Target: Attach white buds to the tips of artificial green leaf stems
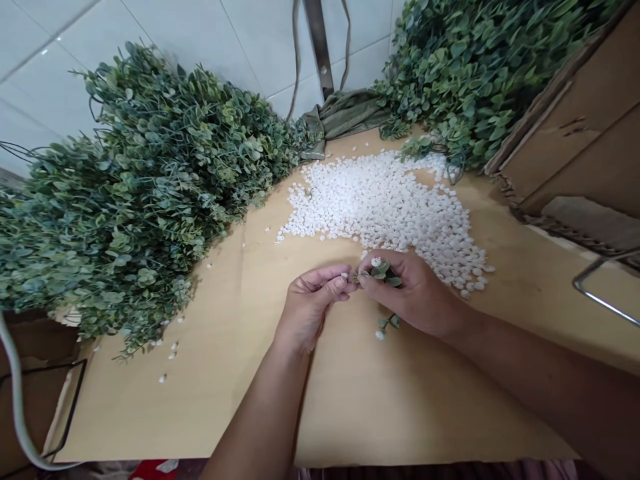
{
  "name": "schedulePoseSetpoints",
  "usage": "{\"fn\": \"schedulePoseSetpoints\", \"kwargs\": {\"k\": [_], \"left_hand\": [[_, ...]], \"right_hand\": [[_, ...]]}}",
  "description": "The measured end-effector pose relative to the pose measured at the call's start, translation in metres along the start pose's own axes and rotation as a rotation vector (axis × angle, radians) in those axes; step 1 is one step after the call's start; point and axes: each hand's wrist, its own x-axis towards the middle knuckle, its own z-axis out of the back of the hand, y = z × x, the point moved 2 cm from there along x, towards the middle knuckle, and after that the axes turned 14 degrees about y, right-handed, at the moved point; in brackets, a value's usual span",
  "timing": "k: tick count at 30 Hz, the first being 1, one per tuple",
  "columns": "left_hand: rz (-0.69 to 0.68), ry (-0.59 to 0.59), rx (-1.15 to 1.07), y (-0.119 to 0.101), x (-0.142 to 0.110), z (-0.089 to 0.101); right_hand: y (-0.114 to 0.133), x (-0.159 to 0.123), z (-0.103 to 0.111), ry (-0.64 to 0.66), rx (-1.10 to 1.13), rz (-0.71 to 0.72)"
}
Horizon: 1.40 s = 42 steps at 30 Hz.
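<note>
Looking down past a strip of red cloth (153, 469) below the near edge of a tan tabletop (380, 407), with a pale tube (17, 393) curving by the left corner. Seeing a few loose white bits (163, 378) scattered toward that side. Reaching in with both hands, brought together near the middle of the surface. Keeping the left hand (310, 303) nearly closed, thumb and fingers pinched on a tiny white piece (345, 275). Gripping a leafy green sprig (393, 281) in the right hand (417, 290), with fingers bent in around the stem, one white tip standing above the thumb and another showing below the palm. Cannot tell whether piece and stem touch, being so small and partly covered by fingers. Just beyond the right hand, meeting a broad spread of white pieces (380, 200). Rising along the left, full and bushy: a pile of green foliage (165, 167). To the right, passing a cardboard box (565, 133) beside more greenery (490, 73). Farthest back, finding dark green fabric (353, 112), an upright metal bar (318, 47) and a tiled wall (210, 40).
</note>
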Motion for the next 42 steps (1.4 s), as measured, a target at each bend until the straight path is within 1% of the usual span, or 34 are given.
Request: {"fn": "schedulePoseSetpoints", "kwargs": {"k": [4,10,23,34,42], "left_hand": [[-0.009,0.002,0.031,0.0009,0.0005,-0.0001],[-0.034,0.022,0.038,0.0018,0.0008,-0.0003],[-0.046,0.036,0.029,0.0015,0.0018,0.0006],[-0.011,0.056,0.069,0.0025,0.0018,0.003],[-0.026,0.082,0.091,0.0022,0.0023,0.0011]], "right_hand": [[0.0019,-0.001,-0.0002,-0.023,-0.039,0.012],[0.0042,-0.0026,-0.0022,-0.063,-0.155,0.087],[0.0038,-0.004,-0.0047,-0.056,-0.212,0.12],[0.004,-0.0043,-0.004,-0.068,-0.21,0.08],[0.0006,-0.0038,-0.0041,-0.112,-0.268,0.067]]}}
